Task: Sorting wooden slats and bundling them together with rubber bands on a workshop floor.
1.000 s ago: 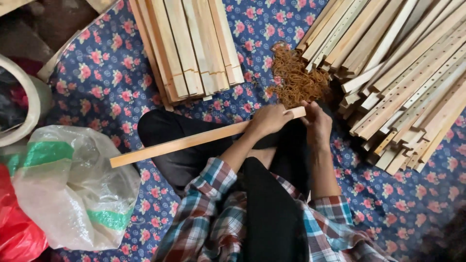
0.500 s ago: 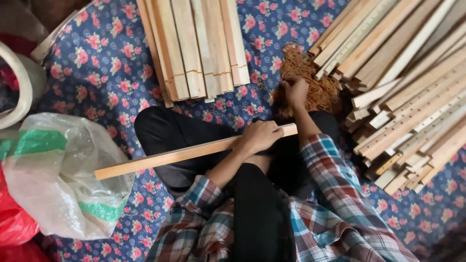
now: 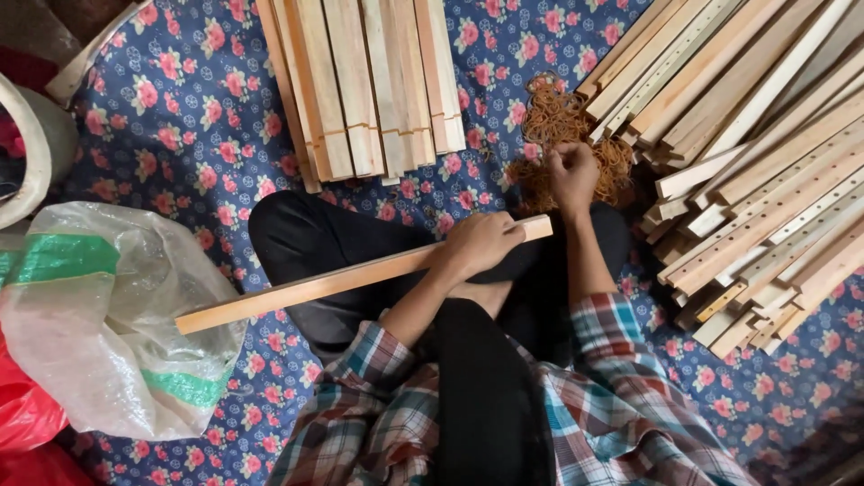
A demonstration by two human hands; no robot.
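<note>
My left hand [image 3: 481, 243] is closed around a long wooden stick [image 3: 306, 290] near its right end, and the stick lies across my lap, slanting down to the left. My right hand [image 3: 572, 173] is off the stick and reaches into a heap of brown rubber bands [image 3: 551, 115] on the flowered cloth, its fingers pinched among them. Whether a band is held in those fingers is hidden.
A bundle of flat wooden slats [image 3: 364, 85] lies at the top middle. A big pile of drilled wooden sticks [image 3: 765, 153] fills the right side. A clear plastic bag [image 3: 99, 315] and a red bag [image 3: 22, 414] sit at the left, on the blue flowered cloth [image 3: 180, 108].
My right hand has left the stick's end and moved up into the rubber band heap. My left hand keeps the stick in place on my lap.
</note>
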